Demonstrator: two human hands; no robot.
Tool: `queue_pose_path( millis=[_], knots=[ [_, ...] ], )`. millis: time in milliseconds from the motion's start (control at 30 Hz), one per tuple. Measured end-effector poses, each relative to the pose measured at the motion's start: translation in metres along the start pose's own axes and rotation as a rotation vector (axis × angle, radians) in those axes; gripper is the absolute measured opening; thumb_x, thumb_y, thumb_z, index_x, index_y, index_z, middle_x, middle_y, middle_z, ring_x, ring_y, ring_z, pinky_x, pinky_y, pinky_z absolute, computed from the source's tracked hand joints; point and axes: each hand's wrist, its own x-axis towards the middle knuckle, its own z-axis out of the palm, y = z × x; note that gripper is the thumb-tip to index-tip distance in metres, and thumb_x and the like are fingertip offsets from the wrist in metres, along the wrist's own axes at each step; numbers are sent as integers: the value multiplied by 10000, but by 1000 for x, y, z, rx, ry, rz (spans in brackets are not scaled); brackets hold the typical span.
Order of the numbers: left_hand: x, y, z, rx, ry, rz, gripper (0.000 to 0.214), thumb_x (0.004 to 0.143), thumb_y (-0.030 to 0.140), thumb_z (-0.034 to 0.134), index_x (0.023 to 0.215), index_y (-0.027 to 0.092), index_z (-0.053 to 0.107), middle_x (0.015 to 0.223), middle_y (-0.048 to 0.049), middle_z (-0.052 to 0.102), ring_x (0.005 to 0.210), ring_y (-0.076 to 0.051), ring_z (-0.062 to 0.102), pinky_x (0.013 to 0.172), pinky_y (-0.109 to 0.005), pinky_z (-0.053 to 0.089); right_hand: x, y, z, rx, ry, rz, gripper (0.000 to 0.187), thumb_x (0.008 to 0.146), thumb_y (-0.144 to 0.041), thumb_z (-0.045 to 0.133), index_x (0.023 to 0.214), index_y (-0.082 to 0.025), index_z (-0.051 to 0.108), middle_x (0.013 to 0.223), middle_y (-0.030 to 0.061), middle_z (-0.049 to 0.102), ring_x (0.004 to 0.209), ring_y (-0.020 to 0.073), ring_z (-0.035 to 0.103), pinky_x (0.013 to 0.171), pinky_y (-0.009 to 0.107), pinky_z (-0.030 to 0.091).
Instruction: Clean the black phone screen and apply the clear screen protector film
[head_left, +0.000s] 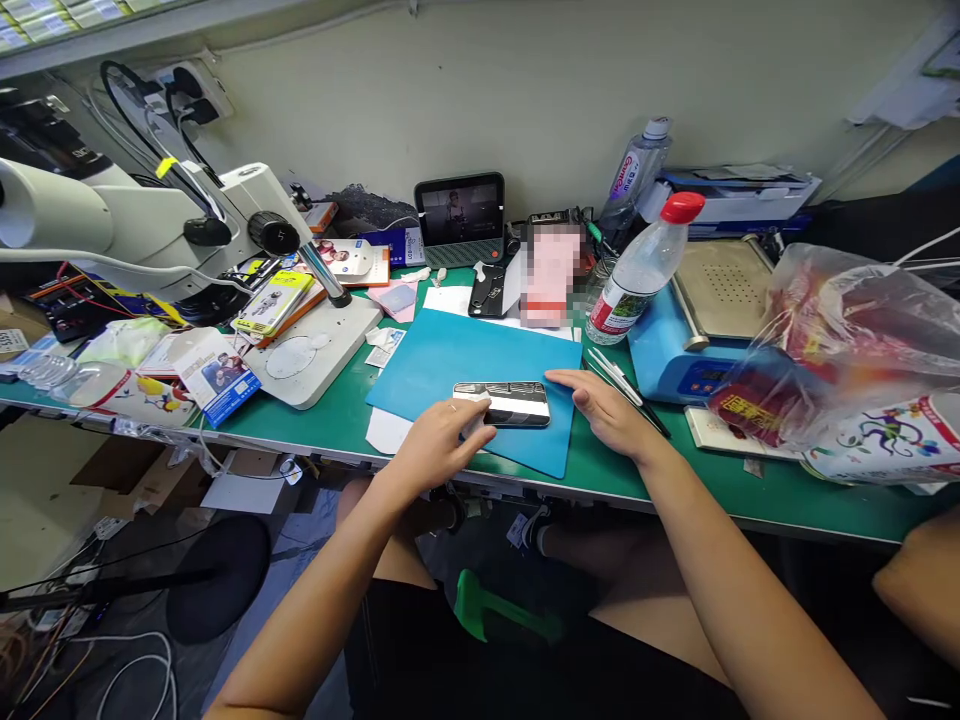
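Observation:
A black smartphone lies flat on a blue work mat near the table's front edge. My left hand rests at the phone's left end, fingers curled around a small white wipe pressed on the glass. My right hand lies flat on the mat at the phone's right end, fingers stretched out and touching its edge.
A microscope stands on its white base at the left amid boxes. Behind the mat stand a small screen, a black phone part and a red-capped water bottle. Tweezers, a blue heating plate and a plastic bag sit at the right.

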Motion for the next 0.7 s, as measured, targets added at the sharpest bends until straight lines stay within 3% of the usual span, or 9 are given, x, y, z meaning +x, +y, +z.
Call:
queue_pose_path(
  millis=[100, 200, 433, 600, 700],
  knots=[
    [4, -7, 4, -6, 57, 5, 317, 1082, 289, 446, 1295, 249, 678, 1235, -83, 766, 1182, -243, 704, 1013, -409, 581, 0, 0, 0, 3, 1, 1, 791, 988, -781, 268, 1353, -244, 720, 1421, 143, 702, 1365, 352, 620, 1184, 609, 466],
    [9, -14, 10, 6, 108, 7, 318, 1058, 179, 438, 1219, 252, 703, 1205, -80, 752, 1146, -233, 690, 999, -410, 577, 0, 0, 0, 5, 1, 2, 791, 987, -783, 264, 1354, -250, 719, 1419, 138, 705, 1362, 349, 623, 1185, 605, 466],
    [11, -21, 17, 84, 233, -103, 188, 1039, 294, 582, 966, 215, 737, 995, -81, 705, 970, -258, 623, 917, -430, 555, -1, 2, 1, 14, -4, 10, 797, 987, -783, 272, 1362, -236, 713, 1429, 142, 697, 1369, 344, 616, 1189, 592, 465],
    [24, -22, 23, 129, 216, -141, 221, 1052, 283, 566, 945, 221, 748, 936, -69, 693, 939, -237, 629, 897, -411, 557, 0, 3, 1, 16, -5, 3, 779, 983, -787, 286, 1357, -256, 717, 1425, 129, 702, 1364, 344, 619, 1186, 600, 465],
    [37, -25, 24, 149, 172, -158, 162, 1040, 308, 616, 1028, 187, 723, 1036, -62, 715, 982, -212, 672, 915, -414, 580, 0, 3, 1, 16, -6, 1, 775, 982, -786, 292, 1351, -257, 722, 1420, 128, 705, 1361, 346, 622, 1184, 599, 469]
  ],
)
